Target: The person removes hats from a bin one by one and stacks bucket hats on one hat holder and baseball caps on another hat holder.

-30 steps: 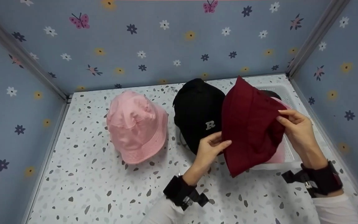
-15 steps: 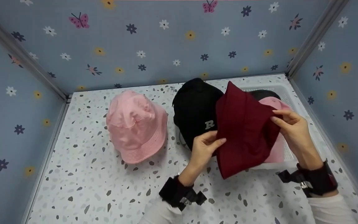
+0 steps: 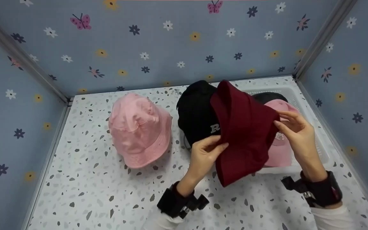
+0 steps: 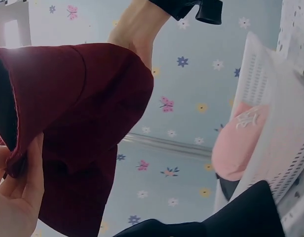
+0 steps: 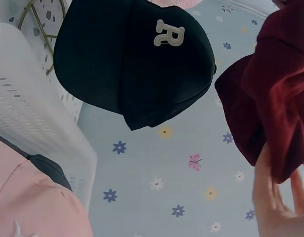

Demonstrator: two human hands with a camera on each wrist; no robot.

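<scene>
A dark red bucket hat (image 3: 244, 127) is held up between both hands, tilted with its brim toward the left. My left hand (image 3: 204, 156) pinches the brim between thumb and fingers; the left wrist view shows that pinch on the hat (image 4: 88, 113) up close. On the other side, my right hand (image 3: 299, 137) pinches the crown. Behind the hat's brim stands a black cap (image 3: 196, 111) with a white letter R, partly covered in the head view. The right wrist view shows this black cap (image 5: 142, 59) beside the red hat (image 5: 285, 89).
A pink bucket hat (image 3: 139, 131) sits upright at the left of the speckled table (image 3: 107, 198). At the right, a white perforated basket (image 3: 323, 156) holds a pink cap (image 3: 281, 153) and a dark cap (image 3: 270, 96). Flower-patterned walls (image 3: 171, 41) enclose the table.
Both hands have moved left with the red hat, which has turned so that its brim opening shows. More of the pink cap in the basket is uncovered, and less of the black cap shows.
</scene>
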